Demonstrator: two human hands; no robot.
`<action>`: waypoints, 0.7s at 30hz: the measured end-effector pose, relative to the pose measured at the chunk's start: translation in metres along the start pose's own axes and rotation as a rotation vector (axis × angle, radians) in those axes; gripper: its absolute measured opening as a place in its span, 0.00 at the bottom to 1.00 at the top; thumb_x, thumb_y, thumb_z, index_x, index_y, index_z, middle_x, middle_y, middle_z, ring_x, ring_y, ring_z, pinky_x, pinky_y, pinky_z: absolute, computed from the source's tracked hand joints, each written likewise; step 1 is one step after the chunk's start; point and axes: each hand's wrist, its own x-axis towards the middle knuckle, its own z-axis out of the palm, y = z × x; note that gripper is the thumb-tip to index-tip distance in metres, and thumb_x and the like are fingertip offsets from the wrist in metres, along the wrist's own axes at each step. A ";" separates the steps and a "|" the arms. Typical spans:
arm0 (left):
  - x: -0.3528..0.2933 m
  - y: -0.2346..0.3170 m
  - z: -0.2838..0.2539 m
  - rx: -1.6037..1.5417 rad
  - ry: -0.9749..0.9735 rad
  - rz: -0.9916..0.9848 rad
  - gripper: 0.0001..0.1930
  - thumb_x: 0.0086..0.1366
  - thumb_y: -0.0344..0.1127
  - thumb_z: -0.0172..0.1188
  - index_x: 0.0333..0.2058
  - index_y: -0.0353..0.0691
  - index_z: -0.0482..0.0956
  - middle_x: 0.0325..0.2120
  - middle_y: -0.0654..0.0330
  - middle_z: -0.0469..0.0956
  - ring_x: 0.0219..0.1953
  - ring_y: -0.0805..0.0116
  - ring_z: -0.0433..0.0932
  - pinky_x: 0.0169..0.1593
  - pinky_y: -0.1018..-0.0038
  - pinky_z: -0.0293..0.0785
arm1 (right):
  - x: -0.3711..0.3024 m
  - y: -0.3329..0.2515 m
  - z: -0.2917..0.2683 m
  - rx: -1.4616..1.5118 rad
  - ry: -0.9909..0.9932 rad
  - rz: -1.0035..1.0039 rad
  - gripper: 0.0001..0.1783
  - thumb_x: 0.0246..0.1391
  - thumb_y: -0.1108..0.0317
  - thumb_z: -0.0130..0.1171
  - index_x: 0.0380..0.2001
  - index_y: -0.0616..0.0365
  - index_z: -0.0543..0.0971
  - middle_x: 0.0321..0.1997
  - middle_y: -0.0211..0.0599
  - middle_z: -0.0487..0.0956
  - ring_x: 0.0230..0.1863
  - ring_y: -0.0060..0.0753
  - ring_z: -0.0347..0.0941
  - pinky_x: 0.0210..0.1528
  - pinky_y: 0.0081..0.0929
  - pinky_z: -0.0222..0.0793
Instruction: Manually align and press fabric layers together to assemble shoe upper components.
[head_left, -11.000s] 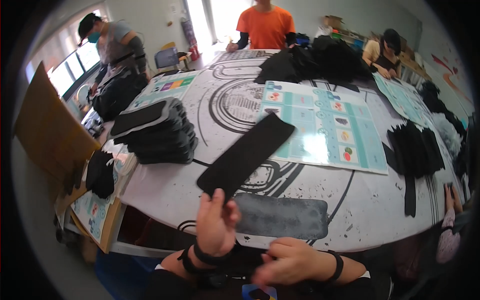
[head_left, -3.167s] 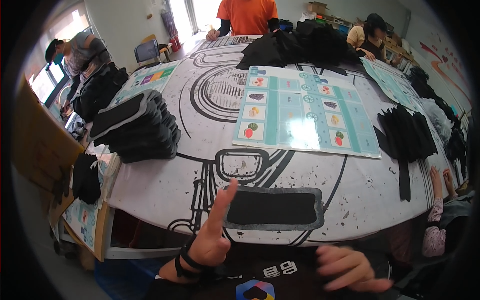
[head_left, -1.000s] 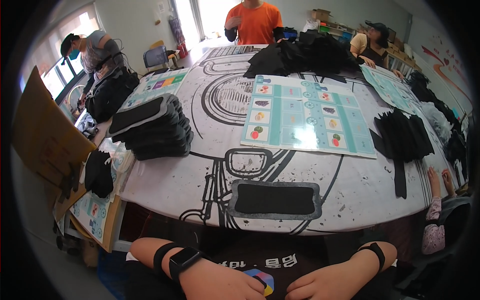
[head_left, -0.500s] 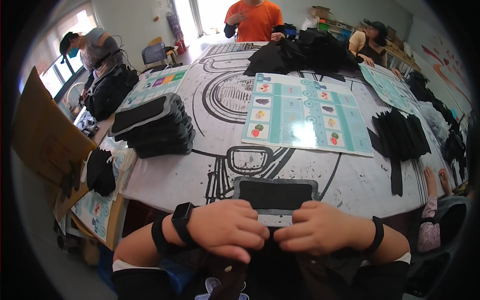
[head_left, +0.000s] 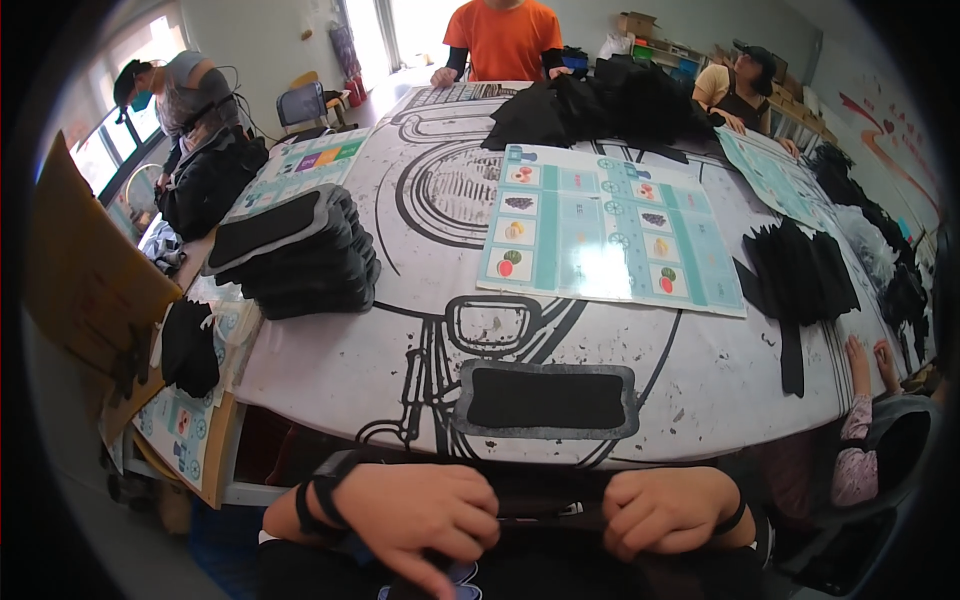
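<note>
"Largest item?"
"Surface (head_left: 320, 375): white, printed with black line drawing."
"Next?"
"Stack (head_left: 310, 255) of grey-edged black pads, left side."
"Then?"
"Single pad (head_left: 545, 400): rounded rectangle, matte black centre, mottled grey border all round; flat near the surface's front edge."
"Smallest?"
"Left hand (head_left: 425, 512), grip spread, thumb apart. Right hand (head_left: 668, 510), fingers curled; whether pinching anything, cannot tell."

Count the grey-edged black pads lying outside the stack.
1: a black pad on the table, beyond your left hand and right hand; others may be hidden.
</note>
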 end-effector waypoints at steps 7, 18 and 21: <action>0.002 0.032 -0.006 -0.298 -0.144 0.373 0.19 0.60 0.52 0.54 0.30 0.40 0.74 0.32 0.59 0.74 0.40 0.59 0.71 0.44 0.64 0.66 | -0.002 -0.020 -0.002 0.046 -0.050 -0.276 0.13 0.53 0.57 0.55 0.35 0.54 0.77 0.42 0.34 0.74 0.34 0.33 0.68 0.33 0.27 0.66; -0.020 0.009 -0.001 -0.435 0.319 0.219 0.17 0.55 0.45 0.63 0.37 0.38 0.78 0.38 0.55 0.73 0.44 0.57 0.71 0.50 0.63 0.64 | -0.051 -0.031 0.005 0.150 0.214 0.210 0.17 0.50 0.70 0.60 0.43 0.63 0.74 0.43 0.41 0.74 0.43 0.41 0.70 0.43 0.31 0.66; -0.013 0.004 -0.016 -0.414 0.493 0.017 0.14 0.52 0.32 0.66 0.38 0.36 0.77 0.35 0.56 0.75 0.39 0.59 0.74 0.46 0.66 0.67 | -0.069 -0.055 0.005 0.203 -0.204 0.250 0.12 0.54 0.70 0.56 0.40 0.66 0.73 0.41 0.45 0.74 0.42 0.41 0.72 0.42 0.30 0.69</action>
